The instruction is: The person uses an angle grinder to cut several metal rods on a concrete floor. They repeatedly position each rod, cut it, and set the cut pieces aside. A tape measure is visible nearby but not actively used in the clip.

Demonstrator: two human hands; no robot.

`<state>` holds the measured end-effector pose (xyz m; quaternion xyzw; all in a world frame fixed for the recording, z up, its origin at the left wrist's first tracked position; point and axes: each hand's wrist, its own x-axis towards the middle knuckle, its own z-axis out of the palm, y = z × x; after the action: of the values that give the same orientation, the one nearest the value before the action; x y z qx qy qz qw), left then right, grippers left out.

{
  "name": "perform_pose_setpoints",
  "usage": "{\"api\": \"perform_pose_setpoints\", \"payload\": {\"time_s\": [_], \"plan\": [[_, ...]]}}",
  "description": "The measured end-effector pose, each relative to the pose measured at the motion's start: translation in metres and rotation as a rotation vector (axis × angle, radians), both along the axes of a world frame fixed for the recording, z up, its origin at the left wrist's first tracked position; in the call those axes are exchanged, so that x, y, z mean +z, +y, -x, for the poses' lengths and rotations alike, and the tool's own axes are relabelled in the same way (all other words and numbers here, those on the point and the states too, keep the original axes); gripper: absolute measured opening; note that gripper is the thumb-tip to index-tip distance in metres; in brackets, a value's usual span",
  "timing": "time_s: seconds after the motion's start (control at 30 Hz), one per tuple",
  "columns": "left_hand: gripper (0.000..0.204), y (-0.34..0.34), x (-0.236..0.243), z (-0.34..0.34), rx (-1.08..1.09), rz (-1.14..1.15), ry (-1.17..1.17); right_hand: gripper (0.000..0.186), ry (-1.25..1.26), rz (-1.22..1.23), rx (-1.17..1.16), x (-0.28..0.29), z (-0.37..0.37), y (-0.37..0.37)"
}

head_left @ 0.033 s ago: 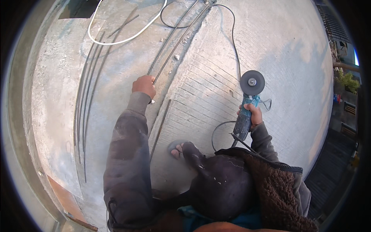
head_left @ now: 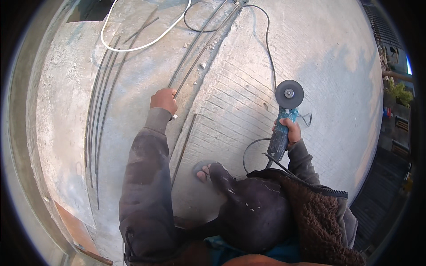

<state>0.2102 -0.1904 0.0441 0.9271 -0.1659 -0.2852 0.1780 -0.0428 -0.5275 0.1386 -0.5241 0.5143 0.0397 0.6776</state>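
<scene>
My left hand (head_left: 163,100) is closed around the near ends of two long thin steel rods (head_left: 194,65), which run away from me to the top of the view. My fingers hide the very ends. In my right hand (head_left: 290,131) is a teal and black angle grinder (head_left: 279,141), gripped round its body. Its dark round disc (head_left: 289,94) faces up at the far end of the tool, apart from the rods. A single rod (head_left: 183,150) lies on the concrete between my left sleeve and my foot.
Several more steel rods (head_left: 96,111) lie on the concrete to the left. A white hose or cable (head_left: 146,47) loops at the far left. The grinder's black cord (head_left: 268,42) trails away from it. A raised concrete edge (head_left: 208,71) with small rubble runs beside the held rods.
My left hand has shifted very slightly left and toward me, and the near ends of the rods have moved with it. The grinder has hardly moved.
</scene>
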Motion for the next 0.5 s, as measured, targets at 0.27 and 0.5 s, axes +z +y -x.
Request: {"api": "perform_pose_setpoints", "payload": {"time_s": [0.27,0.5], "plan": [[0.025,-0.011,-0.021,-0.008,0.032,-0.089,-0.141,0.03,-0.013,0.009,0.024,-0.003,-0.004,0.001],[0.021,-0.02,-0.028,-0.007,0.084,-0.097,-0.132,0.029,-0.024,0.021,0.005,-0.003,-0.001,0.001]]}}
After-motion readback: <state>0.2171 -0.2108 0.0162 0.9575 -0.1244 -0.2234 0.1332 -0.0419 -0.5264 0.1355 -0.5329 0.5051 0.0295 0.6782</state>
